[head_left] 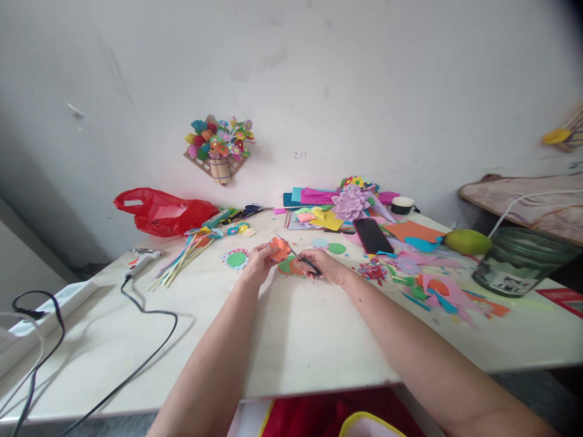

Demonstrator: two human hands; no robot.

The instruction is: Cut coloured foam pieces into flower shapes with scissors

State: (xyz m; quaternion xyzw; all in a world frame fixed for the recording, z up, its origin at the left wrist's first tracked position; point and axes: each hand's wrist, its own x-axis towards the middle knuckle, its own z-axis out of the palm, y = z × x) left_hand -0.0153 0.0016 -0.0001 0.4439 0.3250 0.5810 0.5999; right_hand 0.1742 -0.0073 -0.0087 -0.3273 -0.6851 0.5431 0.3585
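Note:
Between the fingers of my left hand (259, 262) is an orange paper flower (279, 249) with a scalloped edge. My right hand (324, 265) is closed on the dark handles of a pair of scissors (310, 266). The blades point up and left, right beside the flower's edge; whether they touch it I cannot tell. Below the hands, green and orange cut pieces (288, 265) lie on the table, partly hidden. Left of my left hand lies a green disc (236, 260) ringed with small coloured bits.
Paper scraps (437, 291) and a green glass jar (519, 261) are at right, near a phone (372, 235). At left are a glue gun (144, 260) with its cord, thin sticks (189, 258), a red plastic bag (164, 211) and a power strip (54, 312).

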